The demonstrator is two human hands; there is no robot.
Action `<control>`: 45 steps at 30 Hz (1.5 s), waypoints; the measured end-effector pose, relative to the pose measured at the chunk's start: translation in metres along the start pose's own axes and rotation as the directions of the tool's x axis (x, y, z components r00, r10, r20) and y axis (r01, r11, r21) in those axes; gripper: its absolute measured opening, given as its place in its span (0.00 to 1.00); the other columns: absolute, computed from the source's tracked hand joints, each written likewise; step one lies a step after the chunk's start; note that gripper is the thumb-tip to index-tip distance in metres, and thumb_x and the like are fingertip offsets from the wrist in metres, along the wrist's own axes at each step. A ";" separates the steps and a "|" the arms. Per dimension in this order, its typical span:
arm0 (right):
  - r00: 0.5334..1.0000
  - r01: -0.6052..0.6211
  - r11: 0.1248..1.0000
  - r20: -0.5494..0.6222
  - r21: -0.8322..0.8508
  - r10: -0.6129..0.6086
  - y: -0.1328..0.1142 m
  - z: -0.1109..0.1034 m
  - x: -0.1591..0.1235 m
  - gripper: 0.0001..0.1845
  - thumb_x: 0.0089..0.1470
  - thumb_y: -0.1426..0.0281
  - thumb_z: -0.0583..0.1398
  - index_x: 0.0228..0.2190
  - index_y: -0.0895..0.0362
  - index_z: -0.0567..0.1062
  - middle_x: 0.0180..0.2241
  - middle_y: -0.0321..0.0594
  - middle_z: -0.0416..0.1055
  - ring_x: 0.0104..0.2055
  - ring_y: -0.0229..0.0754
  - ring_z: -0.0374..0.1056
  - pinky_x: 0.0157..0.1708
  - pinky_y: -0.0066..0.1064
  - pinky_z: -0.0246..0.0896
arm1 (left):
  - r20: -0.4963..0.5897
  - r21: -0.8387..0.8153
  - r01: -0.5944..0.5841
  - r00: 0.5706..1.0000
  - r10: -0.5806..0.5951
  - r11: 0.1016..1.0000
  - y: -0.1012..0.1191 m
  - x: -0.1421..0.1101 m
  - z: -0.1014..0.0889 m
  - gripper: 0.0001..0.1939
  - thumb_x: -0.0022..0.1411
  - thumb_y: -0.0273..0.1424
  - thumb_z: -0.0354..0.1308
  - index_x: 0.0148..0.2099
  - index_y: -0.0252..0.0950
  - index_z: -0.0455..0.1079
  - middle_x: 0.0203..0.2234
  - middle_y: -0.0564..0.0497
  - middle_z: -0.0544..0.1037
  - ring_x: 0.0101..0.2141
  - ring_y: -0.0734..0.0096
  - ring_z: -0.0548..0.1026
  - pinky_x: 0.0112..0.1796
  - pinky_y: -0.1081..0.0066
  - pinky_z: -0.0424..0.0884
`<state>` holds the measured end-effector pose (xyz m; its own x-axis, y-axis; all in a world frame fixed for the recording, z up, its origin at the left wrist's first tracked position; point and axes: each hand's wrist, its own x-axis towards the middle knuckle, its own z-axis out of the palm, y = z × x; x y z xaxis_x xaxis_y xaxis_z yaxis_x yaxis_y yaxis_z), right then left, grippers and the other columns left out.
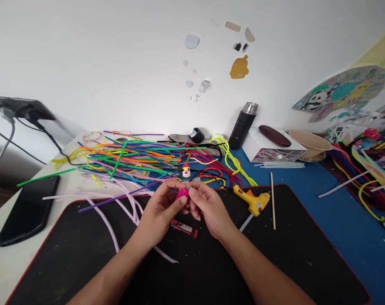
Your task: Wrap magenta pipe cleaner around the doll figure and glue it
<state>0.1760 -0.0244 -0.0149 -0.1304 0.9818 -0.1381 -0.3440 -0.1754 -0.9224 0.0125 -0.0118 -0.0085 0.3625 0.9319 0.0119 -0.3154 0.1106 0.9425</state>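
Observation:
My left hand (159, 207) is closed around a small bright pink piece (181, 192), which looks like bundled pipe cleaner. My right hand (211, 207) pinches the same piece from the other side, near a speck of green at its top. Fingers cover much of it. Just below the hands, a red lighter (185, 228) lies on the black mat (192, 275). Behind them stands a small white figure with a face (186, 170). To the right rests a yellow glue gun (252, 201), its glue stick poking out toward me.
A heap of colourful pipe cleaners (141, 154) covers the back of the table. Lilac strips (105, 224) cross the mat's left side. A phone (29, 212) lies left; a wooden stick (272, 203), black flask (243, 127) and white box (264, 148) are at right.

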 end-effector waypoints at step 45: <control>0.999 -0.020 1.000 -0.034 -0.013 0.020 0.008 0.001 0.002 0.26 0.58 0.46 0.69 0.41 0.55 0.75 0.16 0.24 0.61 0.16 0.31 0.53 0.16 0.23 0.47 | 0.027 -0.008 0.056 0.998 -0.056 0.998 0.003 0.000 0.004 0.14 0.68 0.39 0.69 0.49 0.39 0.71 0.29 0.53 0.82 0.30 0.67 0.83 0.33 0.70 0.76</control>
<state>0.1720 -0.0239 -0.0222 -0.1056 0.9800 -0.1685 -0.3292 -0.1943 -0.9241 0.0146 -0.0132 -0.0042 0.4028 0.9147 -0.0320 -0.3016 0.1656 0.9389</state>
